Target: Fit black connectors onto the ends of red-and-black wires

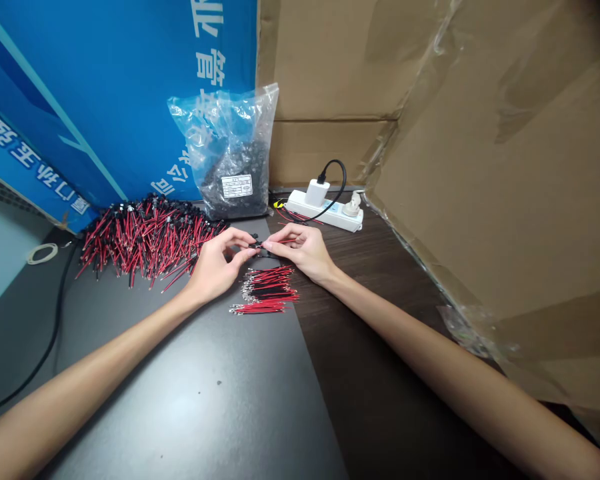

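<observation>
My left hand (219, 262) pinches a small black connector housing (255, 245) between thumb and fingertips. Facing it, my right hand (303, 250) is closed on a red wire (286, 241), its tip right at the housing. Whether the wire's end sits inside the housing is too small to tell. Just below both hands lies a neat row of short red and black wires (270, 290), with silvery terminals toward the left. Left of my left hand, a big heap of red and black wires with black connectors (150, 240) spreads over the grey surface.
Behind the hands stands a clear plastic bag (237, 160) of small black parts with a white label. A white power strip (325, 210) with a plugged-in adapter lies at the back right. Cardboard (505, 167) walls the right side. A black cable (55, 327) runs along the left.
</observation>
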Available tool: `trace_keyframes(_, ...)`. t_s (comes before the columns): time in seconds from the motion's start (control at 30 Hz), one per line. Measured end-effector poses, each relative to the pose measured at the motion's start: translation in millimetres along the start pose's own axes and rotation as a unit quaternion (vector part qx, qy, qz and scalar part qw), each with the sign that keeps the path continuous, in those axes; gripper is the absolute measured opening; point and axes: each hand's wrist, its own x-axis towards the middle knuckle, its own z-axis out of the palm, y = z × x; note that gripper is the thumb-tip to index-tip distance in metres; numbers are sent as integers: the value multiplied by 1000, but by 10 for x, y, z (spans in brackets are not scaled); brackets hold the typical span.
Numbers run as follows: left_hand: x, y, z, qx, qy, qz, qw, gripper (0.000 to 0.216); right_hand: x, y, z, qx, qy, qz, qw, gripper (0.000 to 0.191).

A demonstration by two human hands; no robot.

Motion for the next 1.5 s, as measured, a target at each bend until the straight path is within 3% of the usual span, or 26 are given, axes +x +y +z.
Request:
trace_keyframes(0.77,9,-11,3,-25,-7,-15,1000,25,2,-1,-13,21,14,9,1000,38)
trace_keyframes(1.5,23,-1,-2,-24,0,-6,1000,21,-1,-29,-13,-18,-15,-8,1000,32)
